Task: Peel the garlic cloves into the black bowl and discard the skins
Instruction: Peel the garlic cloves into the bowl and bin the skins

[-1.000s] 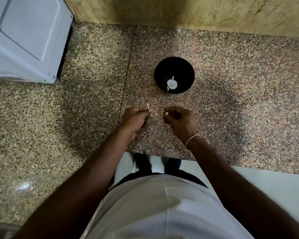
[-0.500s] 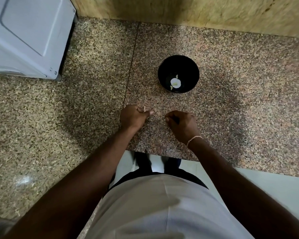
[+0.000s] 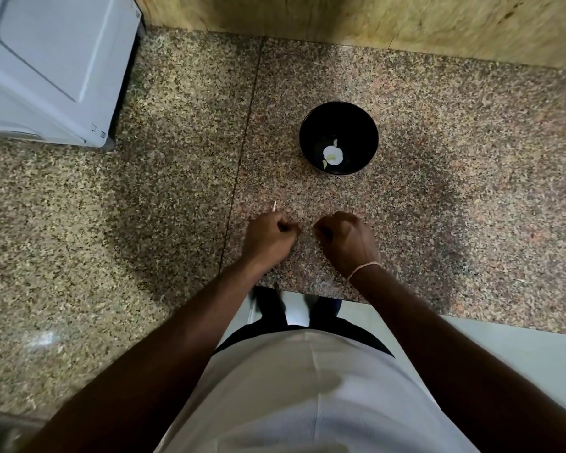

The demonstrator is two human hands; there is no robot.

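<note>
On granite counter [image 3: 471, 158]: left hand [image 3: 268, 238] fisted, pinching pale skin sliver [image 3: 274, 206]; right hand [image 3: 347, 238] curled, contents hidden; black bowl [image 3: 356, 125], one white clove [image 3: 332, 155] inside.

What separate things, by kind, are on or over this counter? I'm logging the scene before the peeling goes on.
Black bowl: 1
White appliance: 1
Pale sliver at the left hand: 1
Hands: 2, left hand and right hand
Total: 5
Pale pieces lie in the bowl, too small to count.
</note>
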